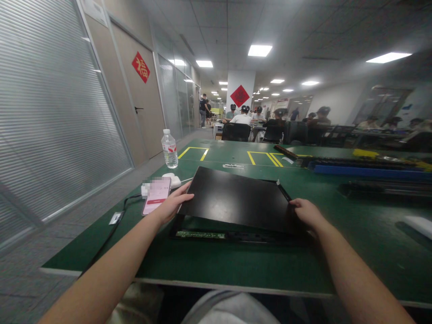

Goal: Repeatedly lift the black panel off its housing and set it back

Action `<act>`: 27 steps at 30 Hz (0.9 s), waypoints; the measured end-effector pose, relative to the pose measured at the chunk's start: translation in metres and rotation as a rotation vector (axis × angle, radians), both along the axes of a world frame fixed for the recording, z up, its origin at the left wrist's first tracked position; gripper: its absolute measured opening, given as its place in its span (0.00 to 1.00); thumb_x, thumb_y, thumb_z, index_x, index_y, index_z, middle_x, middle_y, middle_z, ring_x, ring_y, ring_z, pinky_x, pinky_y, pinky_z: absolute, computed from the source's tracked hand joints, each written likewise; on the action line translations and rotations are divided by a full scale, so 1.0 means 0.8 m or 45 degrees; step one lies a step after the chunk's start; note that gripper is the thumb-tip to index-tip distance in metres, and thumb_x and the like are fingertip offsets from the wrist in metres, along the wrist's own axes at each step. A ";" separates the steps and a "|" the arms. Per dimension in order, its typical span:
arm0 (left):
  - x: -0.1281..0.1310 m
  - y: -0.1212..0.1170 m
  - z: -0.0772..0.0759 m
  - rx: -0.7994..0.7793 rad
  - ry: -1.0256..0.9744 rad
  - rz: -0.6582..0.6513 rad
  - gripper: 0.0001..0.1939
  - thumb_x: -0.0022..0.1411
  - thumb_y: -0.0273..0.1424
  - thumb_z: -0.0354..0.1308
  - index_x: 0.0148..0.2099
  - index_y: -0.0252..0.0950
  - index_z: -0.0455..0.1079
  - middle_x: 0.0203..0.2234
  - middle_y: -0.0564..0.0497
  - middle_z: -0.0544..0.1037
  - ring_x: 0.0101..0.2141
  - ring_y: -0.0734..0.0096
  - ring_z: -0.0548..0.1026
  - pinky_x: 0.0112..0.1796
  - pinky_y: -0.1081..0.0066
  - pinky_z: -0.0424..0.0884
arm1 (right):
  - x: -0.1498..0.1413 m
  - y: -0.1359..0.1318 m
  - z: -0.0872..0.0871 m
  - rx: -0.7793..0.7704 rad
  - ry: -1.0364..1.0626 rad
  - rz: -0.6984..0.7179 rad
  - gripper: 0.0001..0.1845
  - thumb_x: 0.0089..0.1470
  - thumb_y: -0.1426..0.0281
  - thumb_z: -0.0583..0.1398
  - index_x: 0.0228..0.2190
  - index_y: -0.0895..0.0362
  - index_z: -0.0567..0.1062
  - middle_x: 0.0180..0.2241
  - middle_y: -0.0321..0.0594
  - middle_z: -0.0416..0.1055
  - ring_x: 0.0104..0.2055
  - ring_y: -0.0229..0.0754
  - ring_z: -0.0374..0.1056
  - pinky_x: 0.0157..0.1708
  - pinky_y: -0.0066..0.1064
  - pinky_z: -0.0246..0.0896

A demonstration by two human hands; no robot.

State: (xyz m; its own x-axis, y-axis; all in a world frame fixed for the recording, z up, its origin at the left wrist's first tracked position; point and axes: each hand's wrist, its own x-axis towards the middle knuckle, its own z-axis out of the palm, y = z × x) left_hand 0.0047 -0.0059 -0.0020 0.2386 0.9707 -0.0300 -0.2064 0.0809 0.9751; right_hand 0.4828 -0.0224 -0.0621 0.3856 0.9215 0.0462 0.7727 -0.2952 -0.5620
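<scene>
Panel (232,198), one, black, glossy: clock centre, above the table (236,265), tilted over a dark frame, its near-left edge apart from the frame. Left hand (173,201), nine o'clock: thumb on top of the panel, fingers wrapped below, edge held in a narrow grip. Right hand (306,213), three o'clock: fingers pinched on the panel's edge; whether they also take in the frame, cannot tell. Board (200,235), green, seven o'clock, at the frame's near side. Phone (157,196), screen lit, nine o'clock, just beside the left hand. Bottle (169,150), clear, upright, ten o'clock.
</scene>
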 end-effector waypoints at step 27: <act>-0.006 0.007 -0.005 0.226 0.044 -0.030 0.37 0.45 0.33 0.72 0.60 0.39 0.72 0.55 0.42 0.77 0.57 0.44 0.71 0.56 0.56 0.68 | -0.007 0.000 0.011 -0.017 -0.049 -0.061 0.24 0.53 0.73 0.57 0.52 0.61 0.76 0.43 0.47 0.78 0.43 0.46 0.74 0.41 0.31 0.65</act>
